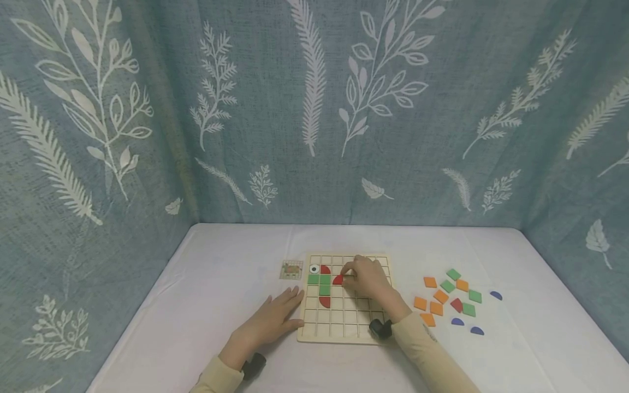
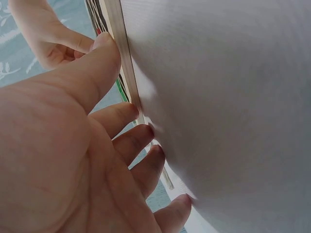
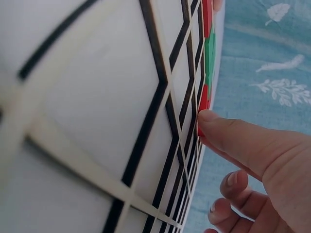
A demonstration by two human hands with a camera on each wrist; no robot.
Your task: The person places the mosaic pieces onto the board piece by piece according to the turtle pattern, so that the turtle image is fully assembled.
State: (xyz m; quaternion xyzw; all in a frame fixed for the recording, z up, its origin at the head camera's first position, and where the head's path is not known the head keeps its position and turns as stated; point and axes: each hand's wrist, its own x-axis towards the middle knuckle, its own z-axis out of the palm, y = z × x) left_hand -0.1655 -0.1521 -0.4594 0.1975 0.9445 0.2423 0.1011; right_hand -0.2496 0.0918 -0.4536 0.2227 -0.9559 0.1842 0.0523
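Left hand (image 1: 271, 321) spread against the board (image 1: 339, 341), right hand (image 1: 367, 279) pinching a red piece (image 1: 337, 280).
Nearest on my head feed, the left hand lies with fingers extended at the board's left edge; farther over the grid, the right hand reaches down, thumb and fingertip holding the red piece at a cell toward the board's far edge. My left wrist view adds that thumb's tip against the rim; my right wrist view, fingers bent clear of the grid. From the head view alone I see orange tiles (image 1: 436, 309) toward the surface's (image 1: 221, 273) right edge.
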